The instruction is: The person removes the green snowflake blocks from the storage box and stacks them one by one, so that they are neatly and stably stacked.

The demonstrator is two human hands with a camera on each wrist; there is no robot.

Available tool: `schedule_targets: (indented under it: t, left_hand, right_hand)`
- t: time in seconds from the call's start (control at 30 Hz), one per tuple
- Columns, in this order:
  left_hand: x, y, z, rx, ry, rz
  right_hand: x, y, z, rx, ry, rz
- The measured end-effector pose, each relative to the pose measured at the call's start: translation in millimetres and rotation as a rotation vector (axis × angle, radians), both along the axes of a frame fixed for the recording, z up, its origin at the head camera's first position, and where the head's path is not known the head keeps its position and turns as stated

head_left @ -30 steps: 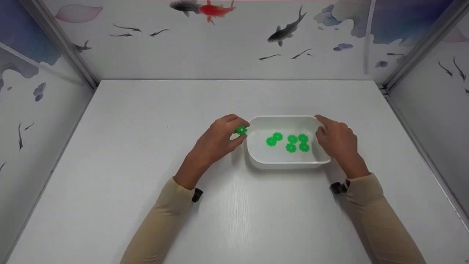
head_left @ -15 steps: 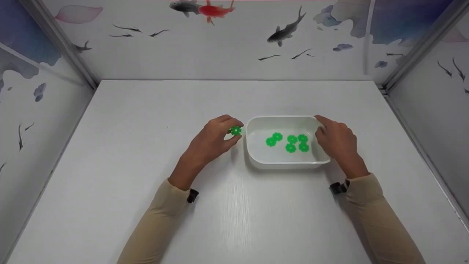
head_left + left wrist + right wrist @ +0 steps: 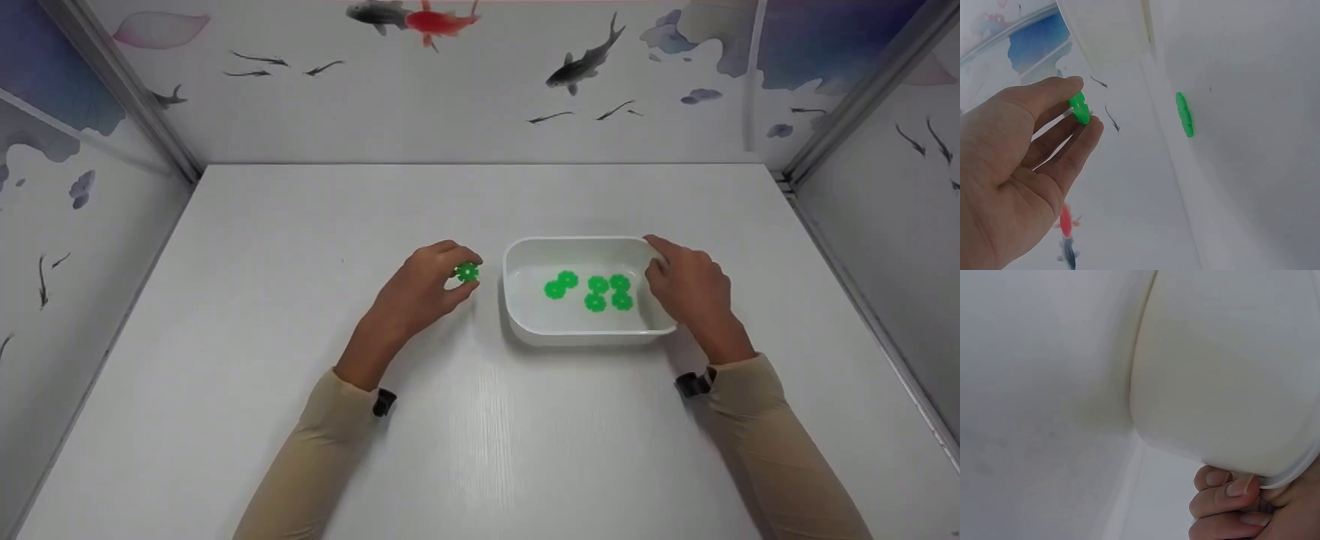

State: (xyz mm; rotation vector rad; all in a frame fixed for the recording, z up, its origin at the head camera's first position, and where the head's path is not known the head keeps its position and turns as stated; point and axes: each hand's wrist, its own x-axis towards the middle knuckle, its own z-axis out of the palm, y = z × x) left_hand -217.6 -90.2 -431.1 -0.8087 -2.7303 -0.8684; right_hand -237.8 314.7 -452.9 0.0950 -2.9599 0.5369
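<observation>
With the fingers of our left hand (image 3: 418, 286) we pinch a small green flower-shaped plastic piece (image 3: 466, 271) above the white surface (image 3: 285, 285); another green piece (image 3: 1184, 114) lies there nearby. Rightward, a white rounded-rectangular tub (image 3: 585, 339) holds six green flower-shaped pieces (image 3: 556, 289), its right rim gripped by our right hand (image 3: 690, 292).

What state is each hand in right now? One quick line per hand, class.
Left hand: closed, pinching a green flower-shaped piece.
Right hand: closed, gripping the rim of the white tub.
</observation>
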Motion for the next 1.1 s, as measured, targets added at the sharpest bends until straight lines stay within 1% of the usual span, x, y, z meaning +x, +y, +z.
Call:
schedule_targets:
  t: [0.13, 0.23, 0.5, 0.7, 0.8, 0.97, 1.1]
  left_hand:
    - [-1.1, -2.4, -2.7, 0.004, -0.022, 0.001]
    - [-1.8, -4.5, -4.3, -0.002, -0.045, 0.015]
    - [-5.7, -11.0, -15.8, -0.037, -0.118, 0.012]
    - [-7.2, -19.7, -14.5, -0.054, -0.168, 0.011]
    - [-7.2, -22.6, -13.1, -0.070, -0.206, 0.025]
    - [-7.0, -23.3, -11.9, -0.107, -0.259, 0.049]
    - [-7.5, -22.2, -12.3, -0.132, -0.278, 0.054]
  right_hand:
    - [0.4, -0.7, 1.1, 0.003, -0.013, -0.006]
    - [0.3, -0.7, 1.1, 0.003, -0.024, -0.010]
    - [1.1, -0.3, 2.0, 0.008, -0.023, -0.007]
    - [-0.3, -1.3, 1.8, 0.001, -0.020, -0.004]
    - [-0.6, -0.8, 1.3, -0.002, -0.016, -0.004]
    - [-0.5, -0.4, 0.7, -0.008, -0.018, -0.003]
    - [-0.3, 0.1, 0.3, -0.012, -0.019, -0.004]
